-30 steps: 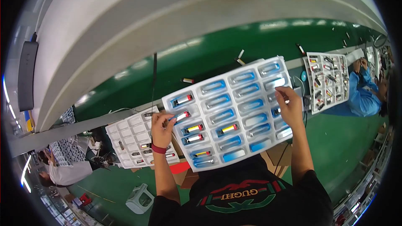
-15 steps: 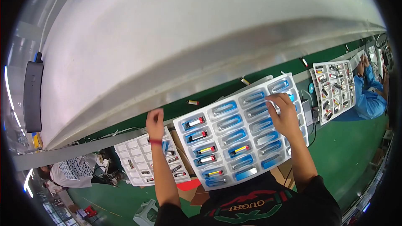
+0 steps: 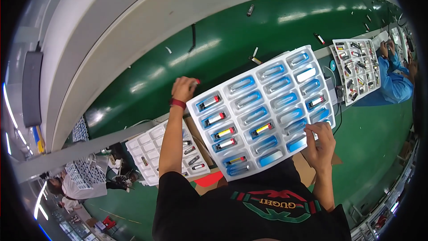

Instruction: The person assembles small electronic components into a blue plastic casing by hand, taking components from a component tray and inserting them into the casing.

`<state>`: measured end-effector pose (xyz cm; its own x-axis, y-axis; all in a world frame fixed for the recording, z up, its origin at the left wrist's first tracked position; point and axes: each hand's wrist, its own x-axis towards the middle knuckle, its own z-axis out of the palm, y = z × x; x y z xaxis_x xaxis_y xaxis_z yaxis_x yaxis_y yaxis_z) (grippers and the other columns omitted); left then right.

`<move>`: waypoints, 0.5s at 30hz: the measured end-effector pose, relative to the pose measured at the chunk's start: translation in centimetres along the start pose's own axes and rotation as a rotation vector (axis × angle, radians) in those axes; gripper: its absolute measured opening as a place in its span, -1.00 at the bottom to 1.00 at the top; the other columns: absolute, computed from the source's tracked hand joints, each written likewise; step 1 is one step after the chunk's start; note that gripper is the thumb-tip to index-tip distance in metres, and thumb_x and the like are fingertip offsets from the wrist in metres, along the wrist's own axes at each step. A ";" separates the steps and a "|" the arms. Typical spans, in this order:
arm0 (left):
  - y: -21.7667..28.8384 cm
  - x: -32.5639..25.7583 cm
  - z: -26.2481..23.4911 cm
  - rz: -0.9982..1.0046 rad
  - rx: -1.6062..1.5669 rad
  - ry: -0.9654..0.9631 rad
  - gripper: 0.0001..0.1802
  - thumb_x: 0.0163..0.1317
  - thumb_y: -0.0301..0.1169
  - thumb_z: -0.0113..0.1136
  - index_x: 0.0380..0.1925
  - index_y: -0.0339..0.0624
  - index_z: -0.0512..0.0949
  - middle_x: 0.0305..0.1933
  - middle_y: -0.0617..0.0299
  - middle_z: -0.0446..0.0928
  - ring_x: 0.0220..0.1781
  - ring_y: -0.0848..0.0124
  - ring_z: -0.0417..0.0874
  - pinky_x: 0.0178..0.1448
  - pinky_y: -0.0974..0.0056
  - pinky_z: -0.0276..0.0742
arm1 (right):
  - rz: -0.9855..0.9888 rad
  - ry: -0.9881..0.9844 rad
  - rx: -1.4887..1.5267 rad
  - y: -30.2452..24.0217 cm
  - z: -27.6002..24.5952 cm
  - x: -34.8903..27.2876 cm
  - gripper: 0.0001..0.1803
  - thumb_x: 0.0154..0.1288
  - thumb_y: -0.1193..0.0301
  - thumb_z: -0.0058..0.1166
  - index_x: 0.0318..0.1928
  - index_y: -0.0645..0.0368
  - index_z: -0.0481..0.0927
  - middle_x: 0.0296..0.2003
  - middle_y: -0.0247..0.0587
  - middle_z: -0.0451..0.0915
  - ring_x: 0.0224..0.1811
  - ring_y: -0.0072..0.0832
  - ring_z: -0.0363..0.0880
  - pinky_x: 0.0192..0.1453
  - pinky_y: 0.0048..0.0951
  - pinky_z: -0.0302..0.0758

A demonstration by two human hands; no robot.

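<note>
My left hand (image 3: 183, 90) is closed on a small red-ended cylindrical part (image 3: 197, 81), mostly hidden by the fingers, over the green belt beside the tray's left corner. In front of me lies a white moulded tray (image 3: 227, 102) with rows of blue-tinted pockets. Several pockets in its left column hold similar parts (image 3: 214, 118) with red ends and black, white or yellow bodies. Another such part (image 3: 316, 102) sits in the right column. My right hand (image 3: 321, 146) is at the tray's near right edge, fingers pinched together; whatever they hold is hidden.
A second white tray (image 3: 151, 151) with several parts stands at left, partly behind my forearm. Loose parts (image 3: 255, 60) lie on the green belt (image 3: 147, 71). At right, a person in blue (image 3: 394, 80) works beside another filled tray (image 3: 356, 69). A white ledge curves across the far left.
My left hand has closed on a red-ended part that lay loose on the belt. My right hand has moved from the tray's upper pockets to its near right edge. The view has shifted, showing more belt.
</note>
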<state>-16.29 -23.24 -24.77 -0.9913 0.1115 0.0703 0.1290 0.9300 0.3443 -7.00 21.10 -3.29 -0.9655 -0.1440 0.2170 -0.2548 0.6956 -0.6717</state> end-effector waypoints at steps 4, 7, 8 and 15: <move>2.7 -3.0 -7.5 -0.428 -0.627 0.371 -0.89 0.19 -0.48 0.19 -0.27 -0.17 0.58 -0.24 0.19 0.62 -0.27 0.40 0.59 -0.15 0.31 0.49 | -0.054 -0.009 0.104 -1.8 0.5 -0.1 -0.83 0.10 0.66 0.08 -0.26 0.27 0.59 -0.42 -0.17 0.58 -0.34 -0.32 0.51 -0.23 -0.40 0.40; 11.6 -5.2 -14.7 -0.330 -1.457 0.562 -0.85 0.22 -0.59 0.12 -0.20 -0.33 0.50 -0.19 0.08 0.62 -0.22 0.39 0.62 -0.11 0.34 0.54 | -0.084 -0.146 0.292 -3.6 2.5 0.5 -0.74 0.09 0.63 0.14 -0.14 0.28 0.59 -0.45 -0.14 0.56 -0.41 -0.28 0.54 -0.33 -0.40 0.44; 14.6 -6.2 -16.0 -0.281 -1.578 0.545 -0.81 0.21 -0.61 0.11 -0.16 -0.35 0.48 -0.17 0.07 0.60 -0.14 0.31 0.62 -0.06 0.27 0.55 | -0.117 -0.200 0.402 -4.5 3.0 0.9 -0.71 0.10 0.59 0.18 -0.10 0.27 0.58 -0.42 -0.13 0.57 -0.38 -0.32 0.57 -0.31 -0.42 0.47; 27.9 -10.8 -18.2 -0.213 -2.008 0.450 -0.67 0.16 -0.65 0.11 -0.04 -0.33 0.40 -0.10 0.00 0.58 -0.04 0.23 0.62 0.11 0.16 0.51 | -0.417 -0.085 0.642 -11.5 4.1 2.4 -0.47 -0.04 0.55 0.36 0.02 0.25 0.53 -0.14 -0.13 0.50 -0.31 -0.43 0.54 -0.33 -0.51 0.52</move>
<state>-1.52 -4.92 1.14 -0.9572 -0.2874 -0.0334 0.1909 -0.7141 0.6735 -6.55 9.87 2.09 -0.7770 -0.3764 0.5046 -0.5547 0.0304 -0.8315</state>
